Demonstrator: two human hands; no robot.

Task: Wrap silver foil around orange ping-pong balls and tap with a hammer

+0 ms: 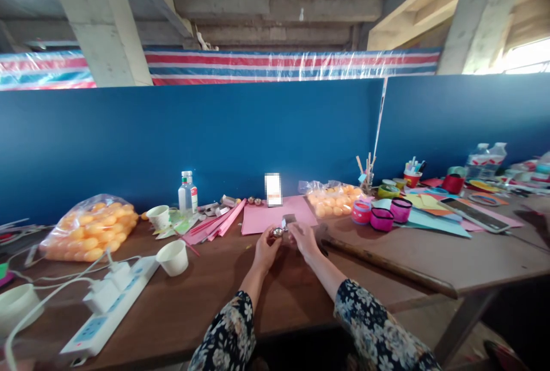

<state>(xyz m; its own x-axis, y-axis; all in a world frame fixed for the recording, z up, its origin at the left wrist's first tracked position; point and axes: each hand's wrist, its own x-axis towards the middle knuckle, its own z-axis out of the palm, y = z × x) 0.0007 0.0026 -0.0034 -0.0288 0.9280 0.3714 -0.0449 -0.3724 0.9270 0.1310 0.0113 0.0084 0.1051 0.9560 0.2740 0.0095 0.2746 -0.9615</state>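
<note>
Over the front of the brown table, both hands meet near a pink sheet [275, 216]. My left hand [265, 252] is closed, its fingers holding a small shiny metallic ball [278, 232]. Just to its right, my right hand [304, 240] is closed in a pinch against a small pale piece [287, 223] beside the ball; what that piece is I cannot make out. Two similar shiny balls [254, 201] lie behind the pink sheet. Folded pink papers [221, 223] fan out to the left.
Left are a bag of orange balls [97, 228], a paper cup [172, 257] and a power strip [116, 308]. Right, a hammer-like wooden handle [391, 265] lies near magenta rings [381, 218], a phone [475, 215] and another ball bag [335, 199]. A blue partition [258, 130] stands behind.
</note>
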